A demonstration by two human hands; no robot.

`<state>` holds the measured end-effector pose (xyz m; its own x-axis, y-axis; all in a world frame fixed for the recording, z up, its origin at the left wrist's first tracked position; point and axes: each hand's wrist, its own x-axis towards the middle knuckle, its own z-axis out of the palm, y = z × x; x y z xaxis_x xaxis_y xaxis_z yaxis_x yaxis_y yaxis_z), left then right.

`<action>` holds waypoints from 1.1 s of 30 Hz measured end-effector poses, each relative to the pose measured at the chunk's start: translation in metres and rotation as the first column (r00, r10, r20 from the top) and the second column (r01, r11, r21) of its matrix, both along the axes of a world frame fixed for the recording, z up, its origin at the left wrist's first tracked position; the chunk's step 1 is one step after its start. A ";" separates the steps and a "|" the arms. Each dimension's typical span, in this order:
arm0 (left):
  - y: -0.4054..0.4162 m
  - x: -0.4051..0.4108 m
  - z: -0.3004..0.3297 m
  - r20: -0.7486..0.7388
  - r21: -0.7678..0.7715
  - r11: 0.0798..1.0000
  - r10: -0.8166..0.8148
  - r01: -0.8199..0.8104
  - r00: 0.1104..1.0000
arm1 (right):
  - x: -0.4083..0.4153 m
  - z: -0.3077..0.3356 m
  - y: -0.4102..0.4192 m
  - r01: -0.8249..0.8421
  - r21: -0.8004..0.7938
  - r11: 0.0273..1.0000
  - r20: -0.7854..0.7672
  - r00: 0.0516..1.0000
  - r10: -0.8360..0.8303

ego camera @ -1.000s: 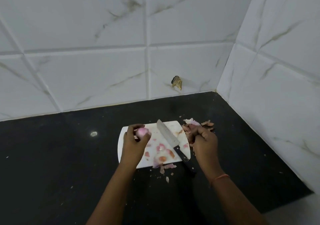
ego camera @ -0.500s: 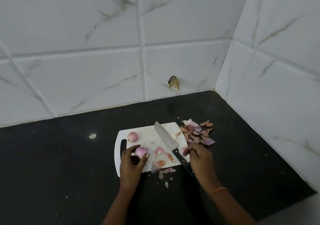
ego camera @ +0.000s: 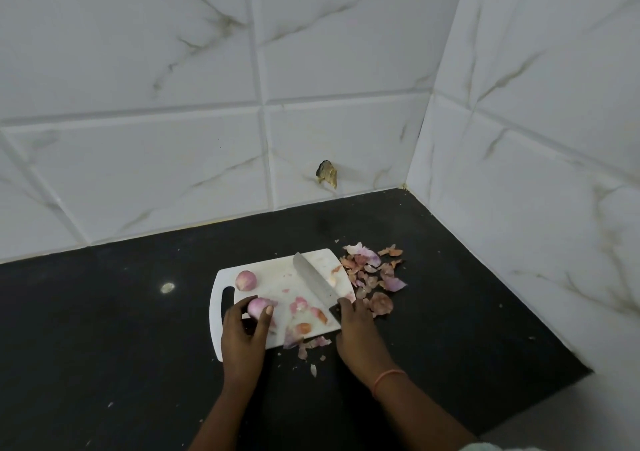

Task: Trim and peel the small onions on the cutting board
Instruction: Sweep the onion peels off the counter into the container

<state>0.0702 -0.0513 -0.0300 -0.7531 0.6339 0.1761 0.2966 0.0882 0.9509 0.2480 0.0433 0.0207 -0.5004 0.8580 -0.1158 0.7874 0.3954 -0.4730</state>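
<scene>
A white cutting board [ego camera: 277, 274] lies on the black counter. My left hand [ego camera: 242, 336] pinches a small pink onion [ego camera: 258, 306] over the board's near left part. A second small onion [ego camera: 246, 280] sits near the board's handle slot. A knife [ego camera: 313, 282] lies blade-flat across the board, tip pointing away. My right hand [ego camera: 358, 332] covers the knife's handle at the board's right edge, fingers curled round it. Onion trimmings [ego camera: 304, 315] are scattered over the board's near part.
A heap of dry onion skins [ego camera: 372, 274] lies on the counter [ego camera: 121, 329] just right of the board. More scraps [ego camera: 311, 346] lie at the board's near edge. White tiled walls close the back and the right side, meeting in a corner.
My right hand left the skin heap, came back toward me and took the knife handle. My left hand drew the onion back to the near part of the board, uncovering the second onion.
</scene>
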 end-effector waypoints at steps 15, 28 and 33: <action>0.001 0.011 0.002 -0.020 0.040 0.992 0.118 -0.117 0.993 | 0.039 0.028 -0.048 0.161 -0.123 0.979 -0.275 0.943 -0.189; 0.004 -0.002 -0.015 -0.073 0.054 0.969 0.246 -0.243 0.966 | 0.006 -0.007 -0.098 0.005 -0.051 0.999 -0.009 1.000 -0.005; 0.004 0.003 -0.009 -0.092 0.044 0.975 0.221 -0.218 0.971 | 0.051 -0.008 -0.059 0.190 0.044 0.981 0.029 0.981 -0.191</action>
<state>0.0729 -0.0468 -0.0392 -0.8518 0.4476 0.2722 0.3631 0.1300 0.9226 0.2985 -0.0160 0.0128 -0.3241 0.9415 -0.0923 0.8650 0.2554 -0.4319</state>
